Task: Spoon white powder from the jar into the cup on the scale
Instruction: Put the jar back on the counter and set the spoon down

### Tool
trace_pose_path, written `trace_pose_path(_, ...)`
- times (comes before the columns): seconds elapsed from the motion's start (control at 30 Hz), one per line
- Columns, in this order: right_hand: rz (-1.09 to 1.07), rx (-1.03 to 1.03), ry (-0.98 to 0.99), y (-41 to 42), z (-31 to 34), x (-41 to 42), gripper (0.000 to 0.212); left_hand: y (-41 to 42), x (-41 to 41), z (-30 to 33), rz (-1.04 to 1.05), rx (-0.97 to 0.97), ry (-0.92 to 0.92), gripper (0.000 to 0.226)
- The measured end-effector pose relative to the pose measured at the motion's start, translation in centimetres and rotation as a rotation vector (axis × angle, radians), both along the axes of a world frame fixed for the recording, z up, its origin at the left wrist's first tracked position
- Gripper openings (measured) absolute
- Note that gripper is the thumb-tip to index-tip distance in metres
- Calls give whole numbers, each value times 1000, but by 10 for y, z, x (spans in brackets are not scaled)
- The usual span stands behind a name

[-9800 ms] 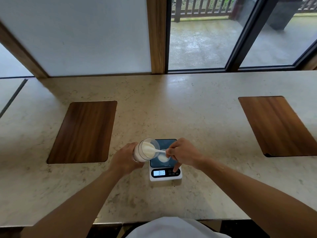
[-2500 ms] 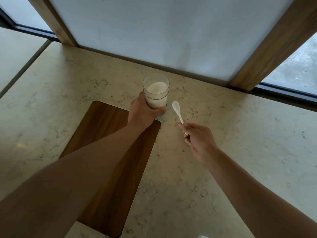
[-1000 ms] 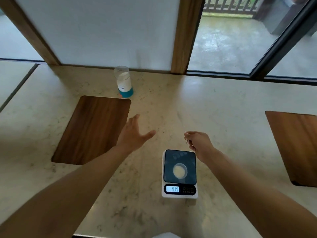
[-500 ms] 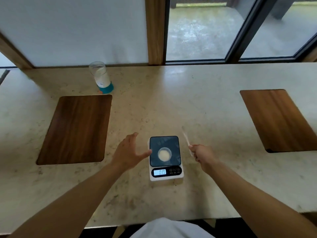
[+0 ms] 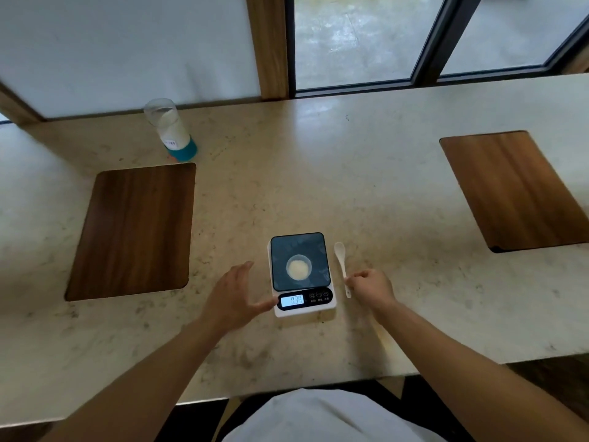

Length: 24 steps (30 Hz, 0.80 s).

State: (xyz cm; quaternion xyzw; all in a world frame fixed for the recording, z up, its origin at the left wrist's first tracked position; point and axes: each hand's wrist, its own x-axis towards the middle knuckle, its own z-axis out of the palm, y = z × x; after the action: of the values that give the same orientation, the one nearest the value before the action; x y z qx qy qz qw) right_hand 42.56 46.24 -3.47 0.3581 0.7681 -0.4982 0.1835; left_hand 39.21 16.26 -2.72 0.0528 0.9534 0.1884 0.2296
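Beside the scale (image 5: 301,275) — spoon (image 5: 342,266) touching right hand (image 5: 369,287) fingertips.

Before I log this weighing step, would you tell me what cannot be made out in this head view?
- Scale display digits: too blurred to read.
- Jar label: too small.
- Right hand grip on the spoon: curled fingers hide whether it is pinched or released.
- Powder depth in the cup: seen only from above.

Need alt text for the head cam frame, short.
A small cup of white powder sits on a digital scale on a marble counter. The right hand pinches a white spoon lying beside the scale; the open left hand rests at its left edge. The powder jar stands far back left.
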Motion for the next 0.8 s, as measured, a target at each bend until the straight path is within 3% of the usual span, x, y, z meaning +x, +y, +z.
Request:
trace_pose_path(0.27, 85, 101, -9, 0, -1, 3, 26, -1, 9, -11, 22, -27, -14, 121)
trace_pose_path(0.8, 224, 258, 13, -11, 0, 5, 18, 0, 8, -10, 22, -30, -21, 115)
